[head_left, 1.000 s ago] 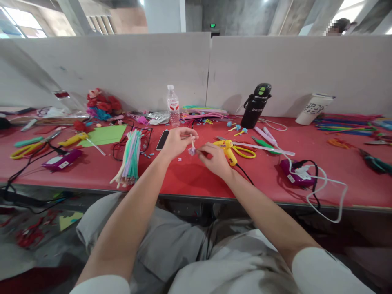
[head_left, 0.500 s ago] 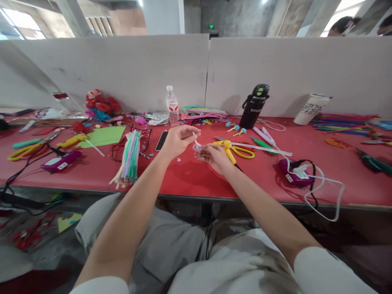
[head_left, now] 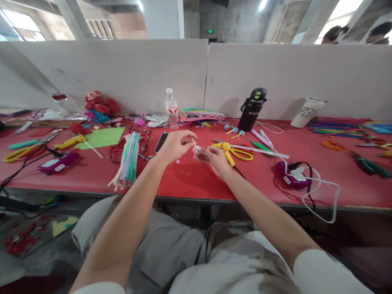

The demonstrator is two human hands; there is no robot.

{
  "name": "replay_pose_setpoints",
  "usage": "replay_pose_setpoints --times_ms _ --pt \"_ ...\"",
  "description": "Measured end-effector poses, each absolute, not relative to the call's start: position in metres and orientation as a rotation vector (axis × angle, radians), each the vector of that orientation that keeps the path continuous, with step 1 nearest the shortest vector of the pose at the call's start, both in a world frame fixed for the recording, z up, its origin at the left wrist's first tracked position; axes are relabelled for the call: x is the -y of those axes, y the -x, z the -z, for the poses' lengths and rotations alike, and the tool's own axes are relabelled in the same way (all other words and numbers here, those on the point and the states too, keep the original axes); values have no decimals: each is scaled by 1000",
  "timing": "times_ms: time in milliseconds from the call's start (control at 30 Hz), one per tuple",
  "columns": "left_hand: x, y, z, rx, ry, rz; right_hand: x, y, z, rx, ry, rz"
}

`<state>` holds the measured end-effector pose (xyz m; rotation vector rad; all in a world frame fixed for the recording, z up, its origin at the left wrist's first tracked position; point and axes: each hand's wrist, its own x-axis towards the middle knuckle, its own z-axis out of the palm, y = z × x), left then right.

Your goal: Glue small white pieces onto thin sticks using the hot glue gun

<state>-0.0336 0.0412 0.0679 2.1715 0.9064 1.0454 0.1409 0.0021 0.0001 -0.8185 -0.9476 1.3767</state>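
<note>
Between my two hands is a small pale-purple fuzzy flower [head_left: 196,150], apparently of pipe cleaner, with a short cream stem pointing up. My right hand [head_left: 213,158] pinches the flower from the right, its fingers partly curled beneath it. From the left, my left hand [head_left: 177,145] reaches over with thumb and forefinger closed on the cream stem. Left of my hands lies a bundle of cream, purple and green pipe cleaners [head_left: 128,161]. A yellow hot glue gun [head_left: 226,152] with a clear glue stick rests just right of my right hand, beside yellow-handled scissors [head_left: 241,154].
A phone [head_left: 161,143] lies behind my left wrist. Further back stand a water bottle [head_left: 172,109] and a black flask [head_left: 252,109]. Small blue flowers [head_left: 235,130] lie before the flask. A purple power strip [head_left: 292,174] with looping cables sits at right, another power strip [head_left: 58,162] at left.
My left fingers have come down closer to the flower, lower along its stem. My right hand still holds the flower in about the same place. The camera view has shifted slightly.
</note>
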Motion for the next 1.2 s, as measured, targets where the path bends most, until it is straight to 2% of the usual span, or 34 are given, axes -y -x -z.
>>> replay_pose_setpoints --times_ms 733,1200 --pt "-39 29 -68 -914 -2288 -1012 -2 -136 7 1076 937 -1160" --pt "-39 29 -69 -906 -2289 -1026 -3 -143 2 1040 872 -1300"
